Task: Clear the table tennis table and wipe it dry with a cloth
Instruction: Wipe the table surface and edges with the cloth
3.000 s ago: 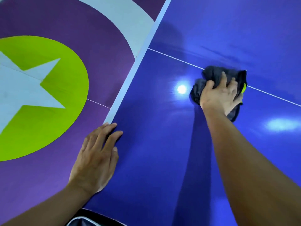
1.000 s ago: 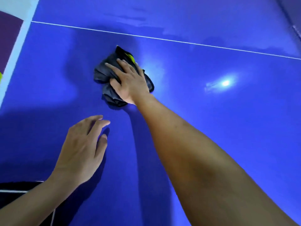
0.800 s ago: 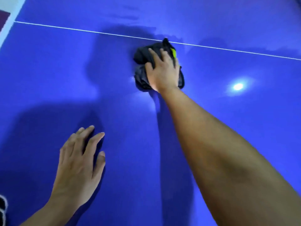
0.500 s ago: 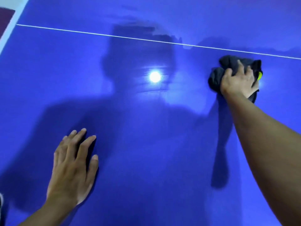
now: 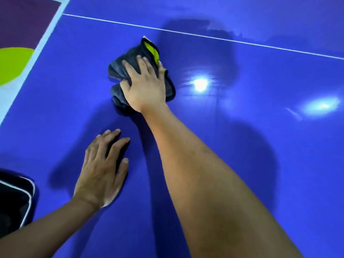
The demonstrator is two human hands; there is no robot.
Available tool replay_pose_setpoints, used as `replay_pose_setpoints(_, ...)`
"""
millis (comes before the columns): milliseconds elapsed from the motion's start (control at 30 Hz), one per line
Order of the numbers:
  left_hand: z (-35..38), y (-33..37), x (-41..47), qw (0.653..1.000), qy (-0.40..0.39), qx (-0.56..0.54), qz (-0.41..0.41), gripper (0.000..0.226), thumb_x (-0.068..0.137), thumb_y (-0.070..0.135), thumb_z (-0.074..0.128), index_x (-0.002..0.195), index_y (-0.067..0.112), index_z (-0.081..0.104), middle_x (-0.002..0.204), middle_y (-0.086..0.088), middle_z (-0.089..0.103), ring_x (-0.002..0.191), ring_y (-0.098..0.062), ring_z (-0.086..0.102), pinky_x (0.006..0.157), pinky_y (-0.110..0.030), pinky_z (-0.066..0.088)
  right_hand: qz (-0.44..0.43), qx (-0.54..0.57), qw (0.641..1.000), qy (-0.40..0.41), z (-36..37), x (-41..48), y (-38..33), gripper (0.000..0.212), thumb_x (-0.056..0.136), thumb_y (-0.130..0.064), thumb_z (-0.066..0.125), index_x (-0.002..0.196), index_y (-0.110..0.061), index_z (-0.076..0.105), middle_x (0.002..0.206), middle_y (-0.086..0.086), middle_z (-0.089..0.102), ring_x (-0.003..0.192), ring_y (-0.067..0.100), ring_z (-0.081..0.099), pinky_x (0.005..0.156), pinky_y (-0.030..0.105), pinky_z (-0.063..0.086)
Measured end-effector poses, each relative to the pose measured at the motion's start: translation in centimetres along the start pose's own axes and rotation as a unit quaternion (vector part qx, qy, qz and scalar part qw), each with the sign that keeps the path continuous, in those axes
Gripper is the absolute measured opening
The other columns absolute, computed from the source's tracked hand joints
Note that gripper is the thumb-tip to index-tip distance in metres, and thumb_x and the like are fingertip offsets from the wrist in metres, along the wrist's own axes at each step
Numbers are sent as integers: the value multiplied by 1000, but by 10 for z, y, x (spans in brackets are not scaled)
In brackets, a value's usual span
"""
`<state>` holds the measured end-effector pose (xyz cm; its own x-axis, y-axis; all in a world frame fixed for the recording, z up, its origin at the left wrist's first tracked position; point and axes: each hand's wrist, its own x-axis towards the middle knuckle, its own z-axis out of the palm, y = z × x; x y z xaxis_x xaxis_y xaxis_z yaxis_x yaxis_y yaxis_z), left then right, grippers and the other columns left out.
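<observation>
The blue table tennis table (image 5: 260,164) fills most of the view, glossy, with a thin white centre line running across its far part. My right hand (image 5: 147,86) presses down on a crumpled dark grey cloth (image 5: 119,69) with a yellow-green edge, gripping it against the surface left of centre. My left hand (image 5: 102,168) lies flat on the table nearer to me, fingers spread, holding nothing. My right forearm stretches diagonally from the lower right up to the cloth.
The table's white side edge (image 5: 28,64) runs along the left. Beyond it lies a purple floor (image 5: 22,21) with a lime-green circle (image 5: 11,66). A black garment with white piping (image 5: 13,202) shows at the lower left. Bright light reflections (image 5: 200,84) glare on the surface.
My right hand has swept the cloth from the right side back to the left across the table. My left hand stays flat on the surface, a little nearer the cloth.
</observation>
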<state>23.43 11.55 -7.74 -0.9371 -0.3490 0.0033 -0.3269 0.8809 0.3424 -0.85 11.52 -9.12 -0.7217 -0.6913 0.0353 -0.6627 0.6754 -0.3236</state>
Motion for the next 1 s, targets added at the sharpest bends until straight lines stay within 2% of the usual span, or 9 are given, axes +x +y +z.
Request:
replay_pose_setpoints(133,2,0,0,1000,4,0,-2,48,98,32,41,140,11,50,153,-9,39,146,-37,33,115,-59,31,78,5,993,88,-28,-43,80,59,92,-48,43,150,-34,49,158,7,44,148,22,34,124,49,12)
replay_pose_setpoints(233,0,0,1,1000,1,-2,-8,49,97,34,39,140,13,50,153,-9,38,147,-37,32,116,-59,29,218,-22,971,92,-72,-97,176,62,94,-51,38,154,-37,40,163,7,35,151,22,29,125,47,9)
replay_pose_setpoints(333,-1,-1,0,1000,-1,-14,-12,49,97,35,37,139,15,49,153,-8,38,147,-37,30,118,-57,26,363,-25,924,114,-111,-170,256,67,92,-55,32,156,-37,35,165,6,30,153,20,24,126,48,6)
replay_pose_setpoints(433,0,-1,0,1000,5,-14,-13,49,98,37,36,140,16,48,154,-8,37,148,-35,28,120,-56,25,426,-25,896,128,-127,-211,278,69,92,-58,30,157,-35,34,166,9,27,153,24,22,126,50,5)
replay_pose_setpoints(533,2,-5,-2,1000,12,-10,6,48,100,35,34,141,14,49,154,-11,36,146,-37,31,119,-56,27,447,-25,886,122,-120,-200,257,71,92,-61,30,158,-36,30,167,11,22,154,26,19,125,54,2)
replay_pose_setpoints(633,-4,-7,-20,999,39,-10,23,49,102,29,36,145,11,49,155,-14,38,143,-37,35,118,-54,28,382,-47,916,112,-87,-166,188,67,95,-58,33,158,-37,29,168,11,21,155,24,18,125,53,3)
replay_pose_setpoints(767,-19,-5,-95,999,37,-15,27,51,100,23,42,148,10,48,157,-12,38,144,-34,35,117,-52,31,204,-51,975,73,-21,-124,32,63,95,-54,40,156,-36,36,166,13,27,153,25,23,124,53,5)
replay_pose_setpoints(867,-23,-15,-161,999,30,-16,15,54,96,27,43,148,11,51,159,-11,38,145,-34,38,118,-50,30,58,-44,996,46,20,-119,-79,65,93,-54,39,155,-36,38,164,12,32,153,25,26,124,55,7)
replay_pose_setpoints(1000,-27,-26,-227,999,38,-16,-10,54,91,28,47,140,10,59,155,-14,44,142,-33,42,119,-38,25,0,-17,1000,-3,27,-131,-106,60,97,-50,40,156,-38,36,166,6,30,155,19,21,126,49,4)
